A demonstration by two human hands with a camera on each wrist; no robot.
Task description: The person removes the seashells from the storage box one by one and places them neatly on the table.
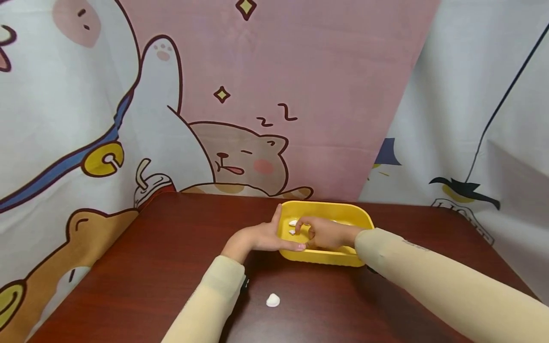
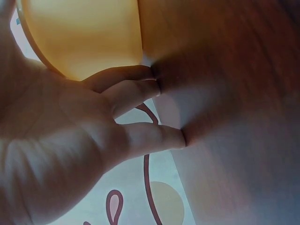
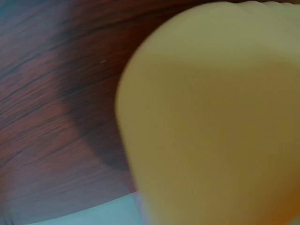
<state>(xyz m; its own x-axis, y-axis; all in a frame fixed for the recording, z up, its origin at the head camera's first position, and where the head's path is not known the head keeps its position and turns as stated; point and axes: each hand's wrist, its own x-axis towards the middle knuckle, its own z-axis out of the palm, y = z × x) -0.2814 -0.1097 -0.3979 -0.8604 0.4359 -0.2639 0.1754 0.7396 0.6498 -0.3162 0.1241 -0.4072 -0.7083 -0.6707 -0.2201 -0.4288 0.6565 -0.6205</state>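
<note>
A yellow plastic tub [image 1: 322, 257] stands toward the back of the table. My left hand [image 1: 267, 237] holds its near left corner, the thumb lying over the near rim and the other fingers outside. Several of those fingertips reach down to the table in the left wrist view. Inside the tub is my right hand [image 1: 328, 233], its index finger bent down beside a small white piece [image 1: 292, 232]. Whether it pinches anything is hidden. Another white piece [image 1: 293, 223] lies just behind. On the table in front sits a white, shell-like piece [image 1: 272, 300].
The dark red-brown wooden table [image 1: 171, 286] runs back to a cartoon-printed cloth [image 1: 334, 95]. In the right wrist view the tub's outer wall [image 3: 211, 117] fills most of the picture and the right hand does not show.
</note>
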